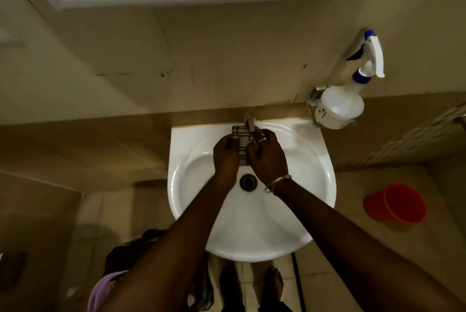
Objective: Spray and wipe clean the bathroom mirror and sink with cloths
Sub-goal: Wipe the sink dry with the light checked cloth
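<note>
Head view:
- Both hands over far part of white sink (177, 173), just under tap (249, 121).
- Left hand (225, 156) grips checked cloth (242, 140) from left side, fingers curled round it.
- Right hand (268, 160) grips same cloth from right side, fingers curled; ring on one finger, bangle on wrist.
- Cloth sits between hands, on far side of drain (248, 182).
- Spray bottle (341, 107) stands in metal holder on wall, right of sink.
- Red bucket (396, 204) on floor, at right.

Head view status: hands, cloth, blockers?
Hands: left hand and right hand both grip checked cloth at tap, over sink. Spray bottle parked in wall holder. Nothing blocking the hands.
</note>
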Demonstrator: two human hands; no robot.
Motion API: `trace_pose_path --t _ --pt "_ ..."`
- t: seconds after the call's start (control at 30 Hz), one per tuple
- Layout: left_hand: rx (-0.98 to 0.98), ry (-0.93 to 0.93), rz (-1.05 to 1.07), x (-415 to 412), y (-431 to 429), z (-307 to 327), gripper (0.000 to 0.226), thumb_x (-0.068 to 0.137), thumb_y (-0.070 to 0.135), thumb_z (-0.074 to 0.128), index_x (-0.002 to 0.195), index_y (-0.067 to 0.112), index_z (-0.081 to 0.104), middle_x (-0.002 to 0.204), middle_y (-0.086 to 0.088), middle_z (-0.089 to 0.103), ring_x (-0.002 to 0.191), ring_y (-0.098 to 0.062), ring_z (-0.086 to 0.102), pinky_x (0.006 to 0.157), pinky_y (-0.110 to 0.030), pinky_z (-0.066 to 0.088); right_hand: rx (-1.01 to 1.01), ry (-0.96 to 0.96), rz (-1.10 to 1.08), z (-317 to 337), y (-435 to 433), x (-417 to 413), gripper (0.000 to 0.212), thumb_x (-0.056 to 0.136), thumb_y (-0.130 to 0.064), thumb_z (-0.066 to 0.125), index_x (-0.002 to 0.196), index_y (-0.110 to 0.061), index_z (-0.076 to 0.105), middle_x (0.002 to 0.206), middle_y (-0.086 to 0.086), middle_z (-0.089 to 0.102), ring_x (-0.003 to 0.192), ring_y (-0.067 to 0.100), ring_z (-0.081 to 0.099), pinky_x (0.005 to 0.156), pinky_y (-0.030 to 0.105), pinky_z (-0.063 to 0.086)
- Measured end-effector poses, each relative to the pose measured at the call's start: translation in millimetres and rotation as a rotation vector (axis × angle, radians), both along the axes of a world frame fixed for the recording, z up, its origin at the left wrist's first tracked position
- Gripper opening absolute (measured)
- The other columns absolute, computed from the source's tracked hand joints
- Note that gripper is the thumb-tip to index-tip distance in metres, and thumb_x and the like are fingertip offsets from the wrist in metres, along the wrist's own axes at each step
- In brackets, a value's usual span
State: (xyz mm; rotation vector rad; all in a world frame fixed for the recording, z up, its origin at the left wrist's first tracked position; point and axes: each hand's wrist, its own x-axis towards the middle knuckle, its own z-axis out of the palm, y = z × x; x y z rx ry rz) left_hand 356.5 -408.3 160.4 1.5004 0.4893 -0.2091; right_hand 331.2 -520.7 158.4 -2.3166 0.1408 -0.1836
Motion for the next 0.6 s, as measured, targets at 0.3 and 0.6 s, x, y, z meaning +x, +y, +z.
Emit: trace_pose_path --t 0.3,0.6 --pt "-0.018 0.02 -0.08 -29 0 -18 0.026 0.106 0.019 0.045 0.109 0.014 0.07 0.104 -0.006 0.075 0.098 -0.024 0.071 0.089 -0.04 0.059 0.14 0.046 0.035 -17 5 -34 0.057 0.101 -0.022 0.059 0.155 -0.019 0.039 0.15 0.008 0.042 0.113 0.018 0.061 0.086 0.008 0.049" --pt "0.021 0.16 -0.078 -76 19 -40 0.024 0.102 0.02 0.049 0.104 0.021 0.073 0.1 -0.005 0.076 0.094 -0.026 0.073 0.08 -0.044 0.063 0.207 0.112 0.016 -46 27 -91 0.048 0.103 -0.023 0.057 0.15 -0.022 0.045 0.142 0.002 0.051 0.116 0.016 0.062 0.085 -0.001 0.043"
